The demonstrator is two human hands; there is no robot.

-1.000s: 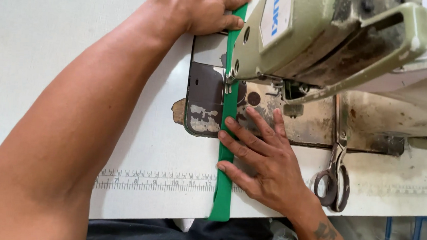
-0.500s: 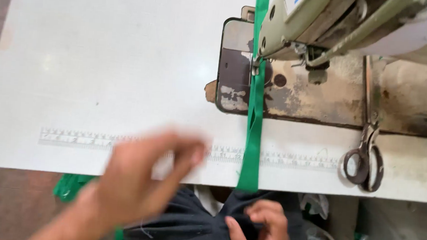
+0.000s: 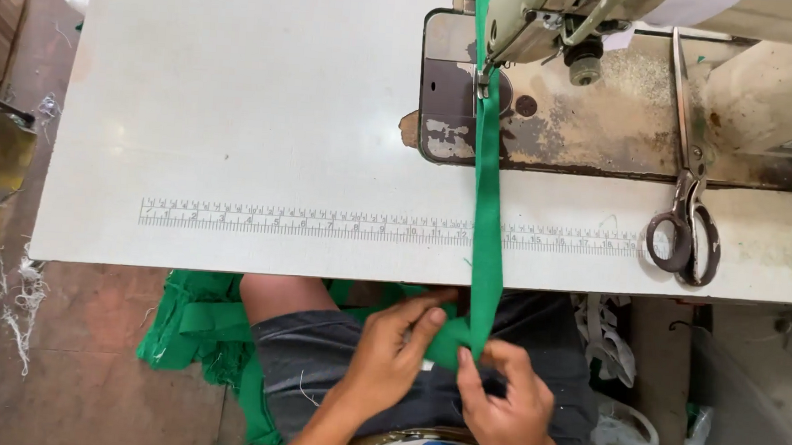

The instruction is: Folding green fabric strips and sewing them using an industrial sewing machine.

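Observation:
A long green fabric strip (image 3: 487, 210) runs from under the sewing machine's presser foot (image 3: 485, 77) straight down over the white table's front edge into my lap. There my left hand (image 3: 397, 351) and my right hand (image 3: 504, 399) both pinch the strip's lower end, fingers touching the folded green cloth between them. The worn sewing machine (image 3: 628, 26) stands at the top right on its stained metal bed.
Scissors (image 3: 685, 213) lie on the machine bed and table at the right. A printed ruler (image 3: 377, 226) runs along the white table (image 3: 238, 103). A heap of green fabric (image 3: 197, 329) lies on the floor by my left leg. White scraps (image 3: 608, 355) hang at the right.
Both hands have left the machine bed and come down to my lap, now holding the strip's lower end. The view has pulled back and shifted left.

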